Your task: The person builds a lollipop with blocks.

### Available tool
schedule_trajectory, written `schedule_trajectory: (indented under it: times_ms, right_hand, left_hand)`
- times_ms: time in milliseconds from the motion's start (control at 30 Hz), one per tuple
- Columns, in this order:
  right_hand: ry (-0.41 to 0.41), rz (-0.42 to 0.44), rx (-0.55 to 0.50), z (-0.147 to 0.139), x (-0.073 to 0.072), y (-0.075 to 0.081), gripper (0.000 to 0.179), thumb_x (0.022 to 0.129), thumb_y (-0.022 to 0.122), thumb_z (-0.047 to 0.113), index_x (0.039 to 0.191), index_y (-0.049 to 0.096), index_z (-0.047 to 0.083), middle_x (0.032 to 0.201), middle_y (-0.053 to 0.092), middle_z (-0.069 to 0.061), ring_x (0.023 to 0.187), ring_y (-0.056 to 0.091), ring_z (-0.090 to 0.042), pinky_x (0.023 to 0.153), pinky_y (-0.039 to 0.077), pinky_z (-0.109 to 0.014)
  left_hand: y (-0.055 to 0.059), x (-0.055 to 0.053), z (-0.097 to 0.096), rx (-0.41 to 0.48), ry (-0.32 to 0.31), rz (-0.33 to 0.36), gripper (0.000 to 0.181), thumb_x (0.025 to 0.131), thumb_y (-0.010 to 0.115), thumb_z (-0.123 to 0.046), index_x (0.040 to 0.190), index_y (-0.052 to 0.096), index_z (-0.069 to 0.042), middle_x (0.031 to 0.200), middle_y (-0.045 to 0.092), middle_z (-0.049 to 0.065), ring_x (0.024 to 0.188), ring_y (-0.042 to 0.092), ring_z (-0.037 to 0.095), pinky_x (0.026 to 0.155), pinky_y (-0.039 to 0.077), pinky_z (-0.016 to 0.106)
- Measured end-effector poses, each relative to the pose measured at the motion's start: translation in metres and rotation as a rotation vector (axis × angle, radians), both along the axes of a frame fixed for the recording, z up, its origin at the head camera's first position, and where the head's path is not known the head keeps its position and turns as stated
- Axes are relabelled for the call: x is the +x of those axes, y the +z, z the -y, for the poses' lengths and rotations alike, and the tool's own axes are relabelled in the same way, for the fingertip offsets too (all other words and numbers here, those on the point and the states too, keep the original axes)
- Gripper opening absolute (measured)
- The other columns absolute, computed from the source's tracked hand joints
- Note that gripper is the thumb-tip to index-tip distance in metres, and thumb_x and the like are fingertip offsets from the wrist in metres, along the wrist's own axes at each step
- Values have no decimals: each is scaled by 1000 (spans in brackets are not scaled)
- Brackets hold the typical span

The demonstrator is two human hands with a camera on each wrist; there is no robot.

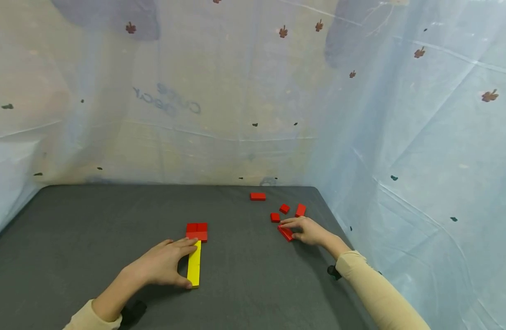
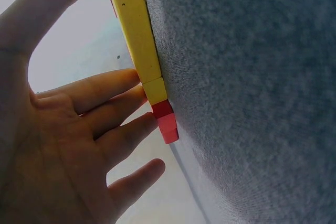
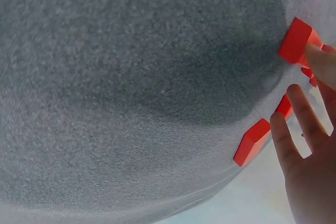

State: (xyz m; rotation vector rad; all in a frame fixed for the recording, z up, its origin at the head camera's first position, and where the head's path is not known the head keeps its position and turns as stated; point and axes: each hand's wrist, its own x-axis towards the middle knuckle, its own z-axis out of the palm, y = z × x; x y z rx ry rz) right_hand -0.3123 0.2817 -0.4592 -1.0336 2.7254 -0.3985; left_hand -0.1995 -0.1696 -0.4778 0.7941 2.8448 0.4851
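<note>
My left hand (image 1: 164, 263) spans a long yellow block (image 1: 194, 266) lying on the dark table. Its thumb is by the near end and its fingertips are at the far end, where a group of red blocks (image 1: 197, 228) stands against it. In the left wrist view, the nearly straight fingers (image 2: 123, 103) meet the side of the yellow block (image 2: 137, 30) and the red blocks (image 2: 168, 128). Over at the right, my right hand (image 1: 311, 231) pinches a red rectangular block (image 1: 284, 233) between thumb and fingers. A fingertip also overlaps a red block (image 3: 295, 43) in the right wrist view.
Beyond the right hand lie two small red blocks, one nearer (image 1: 275, 217) and one farther (image 1: 284, 208), and a red rectangular block (image 1: 300, 210). Another red rectangular block (image 1: 258, 196) lies near the table's far edge. A translucent plastic sheet (image 1: 220, 91) hangs behind and along the right side.
</note>
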Motion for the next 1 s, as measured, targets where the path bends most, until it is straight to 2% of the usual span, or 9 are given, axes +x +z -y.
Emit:
schedule_trajectory:
  times_ms: [333, 667, 1000]
  right_hand:
    - [38, 20, 54, -1, 2, 3, 55, 88, 63, -4, 139, 52, 9, 147, 43, -15, 136, 37, -39, 104, 38, -57]
    - [-4, 12, 56, 2, 5, -1, 52, 89, 66, 5, 139, 52, 10, 147, 42, -16, 136, 37, -38, 105, 37, -56]
    - [-36, 2, 18, 10, 10, -4, 49, 94, 62, 16, 140, 50, 10, 147, 42, -16, 136, 37, -39, 107, 35, -56]
  left_hand:
    - [1, 0, -2, -1, -4, 4, 95, 61, 79, -65, 136, 55, -11, 151, 41, 1, 138, 39, 27, 109, 29, 60]
    - [-1, 0, 0, 3, -9, 11, 96, 61, 78, -67, 136, 56, -11, 151, 41, 2, 138, 39, 28, 108, 28, 61]
    - [-5, -2, 1, 13, -18, -18, 95, 61, 78, -66, 136, 56, -11, 151, 41, 2, 138, 39, 28, 108, 30, 61]
